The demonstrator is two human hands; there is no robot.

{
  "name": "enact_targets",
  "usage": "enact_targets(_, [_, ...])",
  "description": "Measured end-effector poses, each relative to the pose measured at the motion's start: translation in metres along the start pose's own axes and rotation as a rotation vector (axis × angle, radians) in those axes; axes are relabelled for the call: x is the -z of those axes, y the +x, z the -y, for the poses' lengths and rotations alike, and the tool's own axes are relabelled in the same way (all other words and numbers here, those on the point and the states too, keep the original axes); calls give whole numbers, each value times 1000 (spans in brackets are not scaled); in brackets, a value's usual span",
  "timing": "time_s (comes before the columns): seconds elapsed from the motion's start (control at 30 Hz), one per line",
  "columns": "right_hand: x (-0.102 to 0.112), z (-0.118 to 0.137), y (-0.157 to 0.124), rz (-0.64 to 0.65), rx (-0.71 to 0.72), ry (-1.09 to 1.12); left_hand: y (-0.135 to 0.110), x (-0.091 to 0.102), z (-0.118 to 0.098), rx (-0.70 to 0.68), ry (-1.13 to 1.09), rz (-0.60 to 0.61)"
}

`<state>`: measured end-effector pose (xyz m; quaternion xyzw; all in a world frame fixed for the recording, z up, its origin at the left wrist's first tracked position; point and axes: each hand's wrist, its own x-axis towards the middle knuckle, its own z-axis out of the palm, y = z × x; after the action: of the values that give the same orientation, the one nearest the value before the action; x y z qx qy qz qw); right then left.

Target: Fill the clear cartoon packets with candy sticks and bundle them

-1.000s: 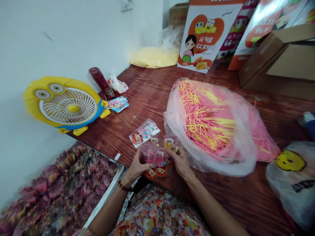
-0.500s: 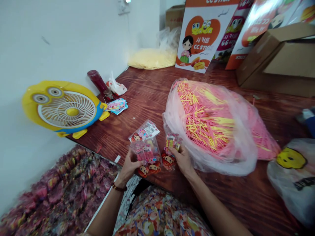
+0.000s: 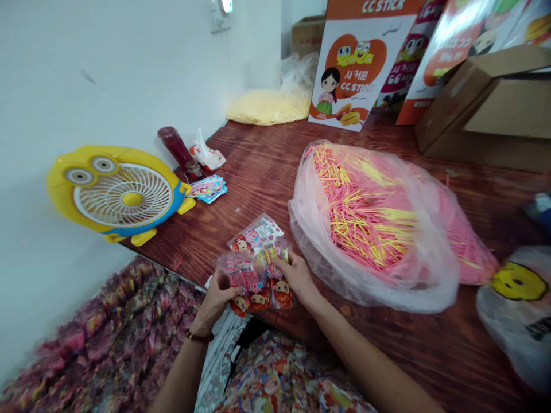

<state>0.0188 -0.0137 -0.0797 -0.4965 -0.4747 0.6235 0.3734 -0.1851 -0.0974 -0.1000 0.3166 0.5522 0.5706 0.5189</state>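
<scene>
Left hand [image 3: 217,299] pinches a fanned group of clear plastic packets with pink contents [image 3: 245,277], thumb on top; right hand [image 3: 298,279] grips a clear plastic packet with yellow contents [image 3: 271,252] by its right edge, count there unclear. Both holdings sit between the hands, long axes roughly away from the body, red-haired cartoon faces [image 3: 282,291] at the near ends. Just beyond, a flat white printed packet [image 3: 257,232] lies diagonally on the red-brown wooden worktop [image 3: 253,149]. Right of the hands: translucent plastic bag of pink and yellow sticks [image 3: 365,223].
</scene>
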Motion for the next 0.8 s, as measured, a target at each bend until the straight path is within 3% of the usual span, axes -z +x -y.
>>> enact_targets(0.1, [-3, -9, 3, -46, 128, -250, -1, 4, 5, 10, -36, 7])
enact_targets(0.3, [7, -18, 1, 42, 53, -150, 0, 8, 12, 69, -65, 28])
enact_targets(0.4, [12, -7, 2, 73, 60, -81, 1, 11, 10, 87, -76, 43])
enact_targets(0.53, [18, 22, 4, -45, 171, -77, 1, 13, 5, 80, -116, 36])
enact_targets(0.6, [11, 32, 4, -24, 223, -95, 1, 11, 2, 71, -74, 62])
enact_targets(0.67, [-3, 33, 4, 80, 226, -113, 0, 7, -1, 56, -7, 108])
enact_targets(0.8, [-32, 16, 2, 179, 173, -176, -3, 0, -4, 52, 54, 113])
